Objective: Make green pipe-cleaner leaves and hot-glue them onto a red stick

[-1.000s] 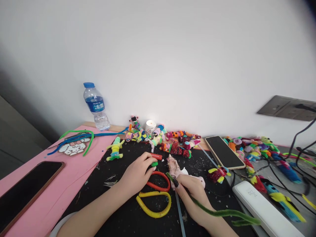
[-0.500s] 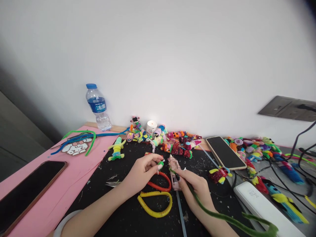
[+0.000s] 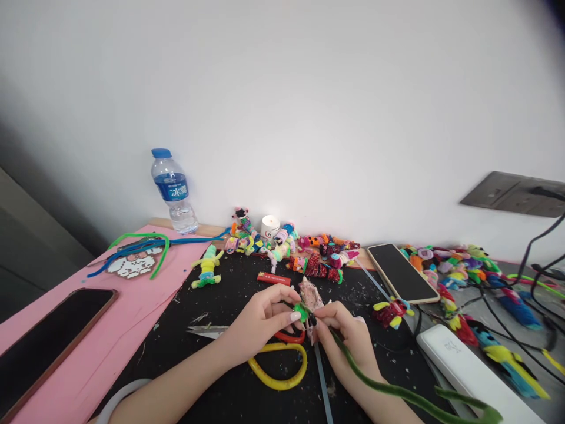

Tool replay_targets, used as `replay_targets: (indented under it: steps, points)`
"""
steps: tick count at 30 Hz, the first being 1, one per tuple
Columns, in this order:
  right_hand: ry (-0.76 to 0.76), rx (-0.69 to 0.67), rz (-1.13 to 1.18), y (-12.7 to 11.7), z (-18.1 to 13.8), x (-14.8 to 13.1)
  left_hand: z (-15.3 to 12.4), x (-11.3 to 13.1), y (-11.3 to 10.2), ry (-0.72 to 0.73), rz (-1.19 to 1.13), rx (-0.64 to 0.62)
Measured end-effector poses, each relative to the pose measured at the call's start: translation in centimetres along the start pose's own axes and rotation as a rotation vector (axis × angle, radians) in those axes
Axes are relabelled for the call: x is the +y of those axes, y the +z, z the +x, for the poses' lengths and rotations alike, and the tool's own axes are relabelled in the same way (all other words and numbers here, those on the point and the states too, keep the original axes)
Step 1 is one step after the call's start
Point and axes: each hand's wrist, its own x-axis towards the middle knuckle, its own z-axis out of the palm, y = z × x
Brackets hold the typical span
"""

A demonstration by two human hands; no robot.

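My left hand (image 3: 269, 315) pinches a small bright green fuzzy piece (image 3: 302, 312) between thumb and fingers. Close against it, my right hand (image 3: 348, 333) is closed on the end of a dark green pipe cleaner (image 3: 388, 388), whose long tail curls away to the lower right. The fingertips of both hands meet around the green piece. Just behind them lies a pinkish glue gun (image 3: 311, 294), partly covered by my fingers. Scissors with red and yellow handles (image 3: 278, 386) rest under my left hand, blades pointing left.
A red box (image 3: 273, 279) and several pipe-cleaner figures (image 3: 318, 268) lie behind the hands, near a white candle (image 3: 270, 226). A water bottle (image 3: 174, 191) stands left. Phones (image 3: 404, 274) (image 3: 57, 353), a white power bank (image 3: 468, 371) and cables (image 3: 498, 318) flank the black mat.
My left hand has moved right with the green piece and now meets my right hand. The red box and more of the scissor blades have come into view.
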Motion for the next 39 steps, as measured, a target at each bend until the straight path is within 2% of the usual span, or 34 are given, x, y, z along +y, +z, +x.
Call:
replay_targets:
  steps: [10, 22, 34, 39]
  points:
    - [-0.073, -0.020, -0.076, -0.4, 0.0, -0.2, -0.1, 0.0, 0.0, 0.009, -0.065, 0.001]
    - [0.003, -0.059, -0.119, -0.7, 0.2, -0.4, 0.0, 0.7, -0.1, -0.052, -0.040, 0.088]
    - [-0.090, -0.076, -0.190, -0.8, 0.3, -1.1, 0.0, 0.4, -0.2, -0.047, -0.105, 0.065]
    - [-0.096, -0.076, -0.201, -0.6, 0.2, -1.0, -0.1, 0.2, 0.0, -0.093, -0.177, 0.087]
